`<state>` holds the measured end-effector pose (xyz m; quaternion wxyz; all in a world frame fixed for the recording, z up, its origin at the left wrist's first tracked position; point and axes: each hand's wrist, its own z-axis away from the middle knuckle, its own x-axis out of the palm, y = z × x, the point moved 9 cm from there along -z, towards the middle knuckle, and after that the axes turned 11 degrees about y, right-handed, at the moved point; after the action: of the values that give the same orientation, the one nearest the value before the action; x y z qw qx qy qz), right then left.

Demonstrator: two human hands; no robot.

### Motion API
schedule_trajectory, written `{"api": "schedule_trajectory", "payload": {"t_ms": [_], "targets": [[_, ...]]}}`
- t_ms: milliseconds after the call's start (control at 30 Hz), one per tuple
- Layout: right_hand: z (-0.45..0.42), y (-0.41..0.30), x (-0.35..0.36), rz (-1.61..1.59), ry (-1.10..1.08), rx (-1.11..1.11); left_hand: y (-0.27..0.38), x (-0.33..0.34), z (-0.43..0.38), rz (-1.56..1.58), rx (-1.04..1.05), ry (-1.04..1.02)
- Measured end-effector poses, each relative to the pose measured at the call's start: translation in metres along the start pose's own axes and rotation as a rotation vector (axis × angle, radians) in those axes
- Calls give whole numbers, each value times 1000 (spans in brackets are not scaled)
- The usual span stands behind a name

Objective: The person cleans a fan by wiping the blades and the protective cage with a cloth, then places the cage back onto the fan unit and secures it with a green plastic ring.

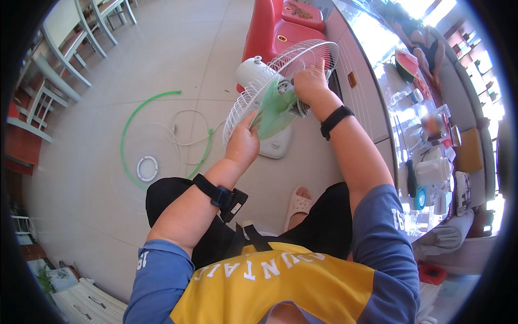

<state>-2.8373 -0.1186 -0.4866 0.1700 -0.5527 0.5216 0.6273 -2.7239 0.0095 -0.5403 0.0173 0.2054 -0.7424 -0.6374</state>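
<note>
A white electric fan stands before me, its rear wire grille exposed and tilted beside the motor housing. My left hand pinches the edge of a translucent green fan blade, thumb on the near face. At the blade hub is my right hand, fingers curled and index finger raised toward the grille. Its palm side is hidden, so what it grips is unclear. The fan's white base rests on the tiled floor below the blade.
On the floor at left lie a round wire front grille with a white centre, a green rim strip and a white cord. Red chairs stand behind the fan. A cluttered glass-topped table bearing a screwdriver flanks my right arm.
</note>
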Motion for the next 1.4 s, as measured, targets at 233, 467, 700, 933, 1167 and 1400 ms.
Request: {"api": "schedule_trajectory", "payload": {"t_ms": [233, 467, 700, 933, 1167, 1400], "targets": [[16, -19, 7, -452, 88, 155, -7, -3, -3, -16, 17, 126], [68, -30, -7, -707, 604, 212, -35, 5, -7, 150, -118, 98], [112, -45, 59, -1332, 175, 552, -40, -11, -11, 33, -77, 165], [119, 28, 124, -2054, 349, 1151, -102, -5, 10, -66, -534, 70], [108, 32, 123, -2084, 446, 1128, -97, 37, 76, -209, -877, -618], [68, 46, 40, -1464, 702, 655, 41, 7, 18, -555, 602, 80]]}}
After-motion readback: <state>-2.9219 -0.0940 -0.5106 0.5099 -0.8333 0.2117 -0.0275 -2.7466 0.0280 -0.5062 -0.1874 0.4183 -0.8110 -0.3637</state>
